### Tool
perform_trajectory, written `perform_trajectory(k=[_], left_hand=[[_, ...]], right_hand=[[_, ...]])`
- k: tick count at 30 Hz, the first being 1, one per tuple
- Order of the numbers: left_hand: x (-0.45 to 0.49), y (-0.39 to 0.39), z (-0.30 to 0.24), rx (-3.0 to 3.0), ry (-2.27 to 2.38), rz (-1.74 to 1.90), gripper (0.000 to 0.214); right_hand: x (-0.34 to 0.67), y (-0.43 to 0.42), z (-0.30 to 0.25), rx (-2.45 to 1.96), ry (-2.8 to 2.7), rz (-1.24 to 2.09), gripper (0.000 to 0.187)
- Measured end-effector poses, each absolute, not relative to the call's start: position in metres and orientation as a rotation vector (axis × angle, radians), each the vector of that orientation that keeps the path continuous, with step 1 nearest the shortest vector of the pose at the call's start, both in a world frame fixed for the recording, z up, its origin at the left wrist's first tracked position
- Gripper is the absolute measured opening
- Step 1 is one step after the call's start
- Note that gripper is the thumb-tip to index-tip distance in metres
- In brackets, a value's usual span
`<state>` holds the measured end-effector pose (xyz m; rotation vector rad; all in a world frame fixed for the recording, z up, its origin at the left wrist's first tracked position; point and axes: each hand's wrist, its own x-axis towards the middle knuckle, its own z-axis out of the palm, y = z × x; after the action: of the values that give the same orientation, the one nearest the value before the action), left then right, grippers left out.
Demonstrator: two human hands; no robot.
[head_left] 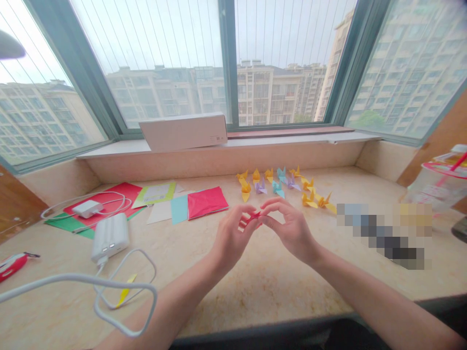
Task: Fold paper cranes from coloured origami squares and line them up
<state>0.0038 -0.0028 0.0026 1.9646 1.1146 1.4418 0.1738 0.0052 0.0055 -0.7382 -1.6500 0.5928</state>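
Between my fingertips is a small folded piece of red paper, mostly covered by the fingers, so its shape is hard to make out. My left hand pinches it from the left. On the other side, my right hand grips it between thumb and fingers. Just beyond my hands stand several folded paper cranes in orange, blue and purple, among them an orange crane and a blue crane. Left of my hands lies a stack of red paper squares, with light blue paper beside it.
A white power bank with a looping white cable lies at left, near a charger on red and green sheets. A red cutter rests far left. A plastic cup stands right. A white box sits on the sill.
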Motion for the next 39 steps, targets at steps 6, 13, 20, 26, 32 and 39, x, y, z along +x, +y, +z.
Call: perform_trajectory(k=[6,13,20,26,32,39], left_hand=[[0.006,-0.006,0.005,1.933,1.091,1.424,0.014],[0.007,-0.005,0.003,1.806,1.005,1.359,0.021],[0.004,0.001,0.005,1.841,1.033,1.282,0.012],[0.005,-0.002,0.011,1.811,1.08,1.24,0.016],[0.001,0.003,0.011,1.647,1.048,1.258,0.017],[-0.001,0.001,0.017,1.741,1.174,1.297,0.017]], right_hand=[[0.175,0.006,0.006,-0.841,-1.581,0.739,0.014],[0.176,0.011,-0.001,-0.852,-1.454,0.783,0.02],[0.181,0.013,0.005,-0.944,-1.533,0.885,0.02],[0.182,0.016,0.002,-0.961,-1.48,0.883,0.02],[0.184,0.022,-0.001,-0.967,-1.455,0.924,0.027],[0.189,0.019,0.01,-0.892,-1.653,1.069,0.026]])
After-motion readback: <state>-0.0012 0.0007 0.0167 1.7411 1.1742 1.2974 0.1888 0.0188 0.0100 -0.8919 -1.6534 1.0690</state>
